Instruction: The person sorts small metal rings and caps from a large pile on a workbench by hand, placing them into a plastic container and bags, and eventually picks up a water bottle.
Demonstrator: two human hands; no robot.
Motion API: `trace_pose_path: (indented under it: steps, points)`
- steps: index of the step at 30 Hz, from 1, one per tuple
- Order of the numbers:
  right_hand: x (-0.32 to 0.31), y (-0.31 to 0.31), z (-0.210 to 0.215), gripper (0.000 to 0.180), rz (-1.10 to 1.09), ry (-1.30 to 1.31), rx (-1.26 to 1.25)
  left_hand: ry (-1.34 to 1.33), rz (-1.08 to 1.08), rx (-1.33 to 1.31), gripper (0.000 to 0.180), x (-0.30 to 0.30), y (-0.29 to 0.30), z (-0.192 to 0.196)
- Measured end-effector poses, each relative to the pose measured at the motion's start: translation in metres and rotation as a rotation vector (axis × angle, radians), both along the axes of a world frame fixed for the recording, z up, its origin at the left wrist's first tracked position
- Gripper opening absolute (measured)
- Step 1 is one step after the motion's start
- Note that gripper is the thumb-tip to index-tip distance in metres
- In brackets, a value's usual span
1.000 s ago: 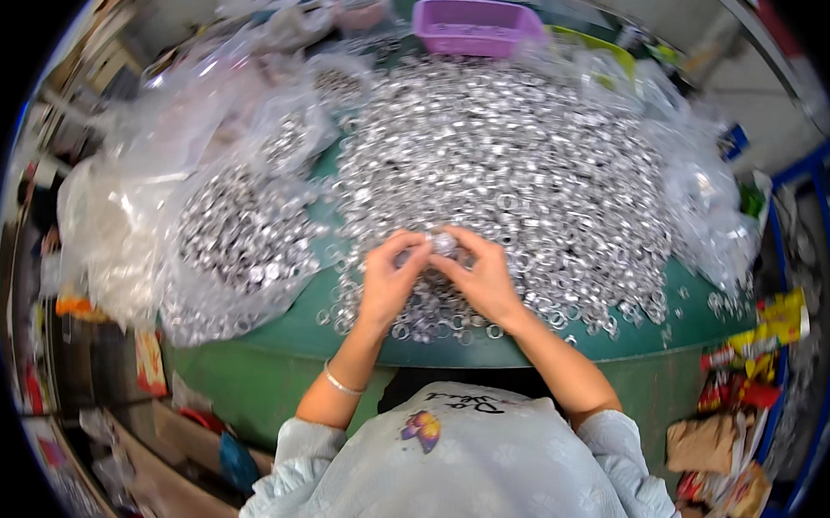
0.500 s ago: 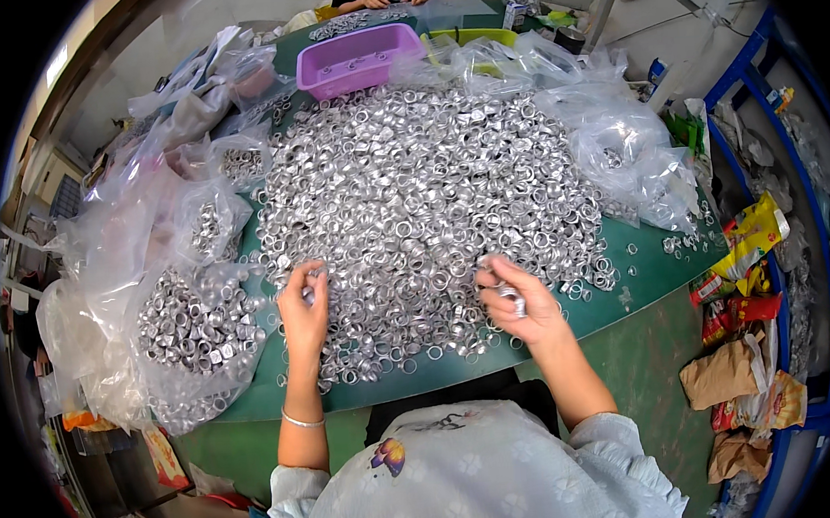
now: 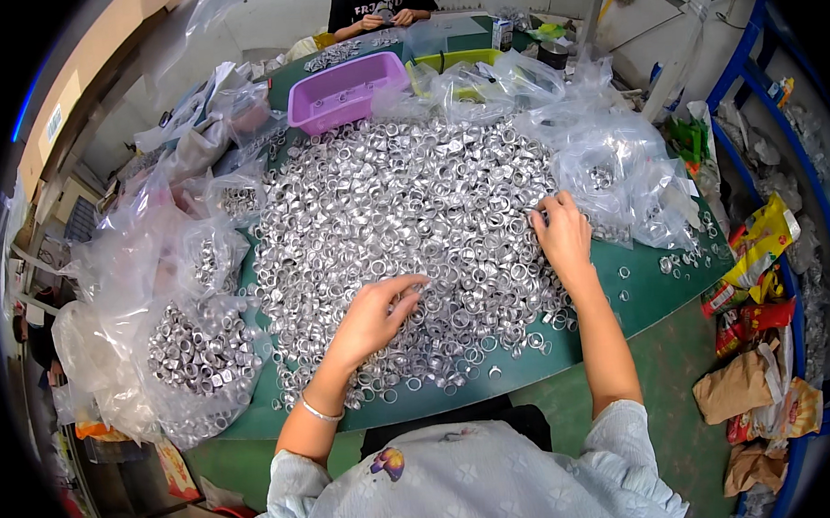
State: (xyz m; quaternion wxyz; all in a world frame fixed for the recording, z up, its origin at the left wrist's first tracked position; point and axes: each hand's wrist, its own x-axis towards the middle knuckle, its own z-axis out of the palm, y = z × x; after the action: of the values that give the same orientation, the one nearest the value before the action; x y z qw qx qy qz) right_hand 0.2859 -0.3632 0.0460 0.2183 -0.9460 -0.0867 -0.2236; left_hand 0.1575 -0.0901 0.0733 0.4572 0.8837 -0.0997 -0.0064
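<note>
A wide heap of silvery metal rings [image 3: 403, 195] covers the middle of the green table. My left hand [image 3: 376, 318] is over the near part of the heap, its fingers stretched to the right and the thumb apart. Nothing shows between them. At the heap's right edge is my right hand [image 3: 565, 237], back upward, with fingers spread and slightly bent, their tips down by the rings. No ring is visible in it, though its palm is hidden. A clear plastic bag of rings [image 3: 201, 347] lies left of the heap.
Behind the heap stand a purple basin [image 3: 347, 91] and a yellow-green basin [image 3: 466, 58]. Clear plastic bags [image 3: 605, 149] flank the heap at right. Across the table a person [image 3: 381, 10] handles something small. A blue shelf rack [image 3: 759, 87] stands at right.
My left hand has moved right, further over the heap, and its fingers have straightened. My right hand has gone farther and right, to the heap's edge; the rings seen in it earlier no longer show.
</note>
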Motion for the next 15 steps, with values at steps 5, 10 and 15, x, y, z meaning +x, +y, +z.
trace_pose_path:
  steps: [5, 10, 15]
  points:
    - [0.006, -0.023, 0.001, 0.013, 0.157, -0.108, 0.345, 0.059, -0.021, -0.026, 0.023, 0.021, -0.008, 0.013]
    - [0.002, -0.015, -0.003, 0.017, 0.12, 0.081, 0.145, 0.019, -0.066, 0.03, 0.022, 0.04, -0.016, 0.003]
    - [0.004, -0.02, -0.003, 0.01, 0.223, 0.086, 0.179, -0.257, -0.099, 0.121, 0.022, 0.073, -0.047, 0.011]
